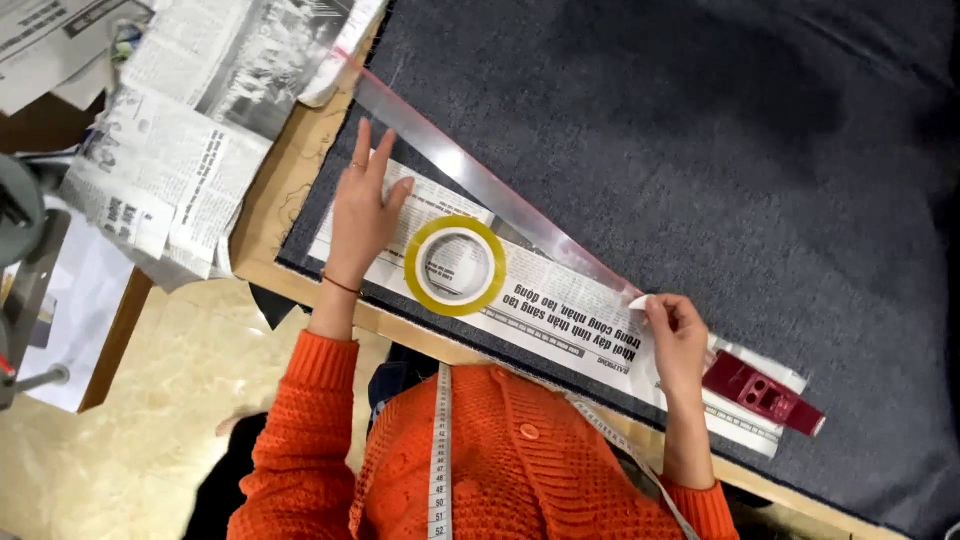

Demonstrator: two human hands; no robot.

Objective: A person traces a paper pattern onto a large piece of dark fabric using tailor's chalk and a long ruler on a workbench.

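Holding: long strip of newspaper [540,315], laid diagonally along the near edge of the dark grey felt-like cloth [700,170]; pinned at both ends, apparently to keep it flat and aligned.
Left hand: left hand [362,215] pressed palm-down on the upper-left end of the strip; fingers extended and slightly apart, flat on the paper, clamped on nothing.
Right hand: right hand [678,335] at the lower-right part of the strip; thumb and fingertips pinched together on a small white piece, either the paper edge or a bit of chalk, cannot be told which.
Straightedge: long clear plastic ruler with a red edge [490,185], lying just beside the far edge of the strip and parallel to it; probably placed as a guide line.
Weight: yellow ring-shaped roll of adhesive tape [455,265], resting flat on the strip between the two hands; likely helps hold the paper down.
Nearby tool: dark red rectangular plastic block with holes [762,395], lying on the strip's right end, just beyond the right hand.
Support: wooden table edge [280,190] under the cloth.
Surroundings: loose newspaper sheets [190,130] piled at upper left, well apart from the strip.
Worn items: orange knitted sweater sleeves [300,430]; white measuring tape [441,450] draped round the neck.
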